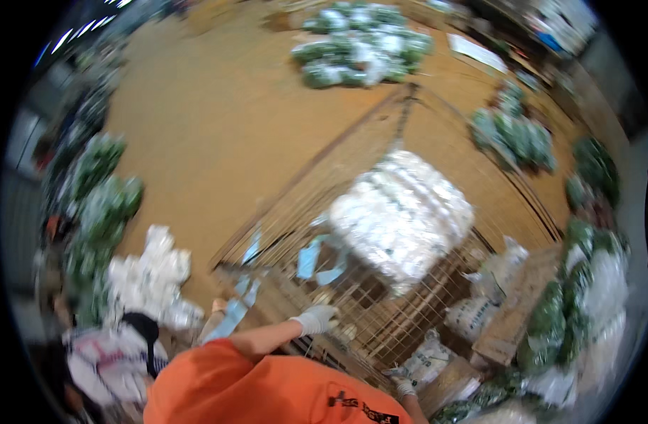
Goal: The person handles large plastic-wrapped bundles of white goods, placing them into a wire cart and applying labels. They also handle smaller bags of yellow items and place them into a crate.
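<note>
Before me stands a wire-mesh cage cart. A large bundle of white goods in clear plastic sits in it. My left hand, in a white glove, is curled over the cart's near edge, beside some small pale round things. Lower right, my right hand, also gloved, is at the near corner of the cage; blur hides how its fingers lie. A printed plastic bag is close beside it. Pale blue strips hang on the mesh near the left side.
Bagged green produce lies on the brown floor ahead. More green bags line the left and right. White bags are piled at left. A cardboard box and a full sack stand right of the cart.
</note>
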Demonstrator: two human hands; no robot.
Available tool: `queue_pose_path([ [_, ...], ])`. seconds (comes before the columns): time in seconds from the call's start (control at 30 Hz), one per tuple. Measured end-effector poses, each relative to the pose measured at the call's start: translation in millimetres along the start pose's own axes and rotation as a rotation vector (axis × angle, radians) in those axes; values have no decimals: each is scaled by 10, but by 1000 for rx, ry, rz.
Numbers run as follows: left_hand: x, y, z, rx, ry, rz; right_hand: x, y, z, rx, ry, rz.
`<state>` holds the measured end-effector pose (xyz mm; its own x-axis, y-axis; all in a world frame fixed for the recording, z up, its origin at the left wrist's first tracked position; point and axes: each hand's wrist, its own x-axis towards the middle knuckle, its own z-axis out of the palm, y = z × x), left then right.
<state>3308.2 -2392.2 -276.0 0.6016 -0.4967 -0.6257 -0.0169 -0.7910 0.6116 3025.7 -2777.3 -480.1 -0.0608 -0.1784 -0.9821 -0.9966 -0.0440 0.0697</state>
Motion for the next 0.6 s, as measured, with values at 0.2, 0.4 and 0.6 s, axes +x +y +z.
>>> queue_pose_path([
  [0.2, -1331, 43, 438, -245, 508, 54, -448, -1306, -238, 200, 155, -555],
  [0.4, -2217, -135, 1211, -450, 738, -99, -1347, -2350, 1, -132, 55, -702],
  [0.6, -2950, -1099, 2616, -727, 744, -818, -1036, -2515, 188, -582, -61, -788],
])
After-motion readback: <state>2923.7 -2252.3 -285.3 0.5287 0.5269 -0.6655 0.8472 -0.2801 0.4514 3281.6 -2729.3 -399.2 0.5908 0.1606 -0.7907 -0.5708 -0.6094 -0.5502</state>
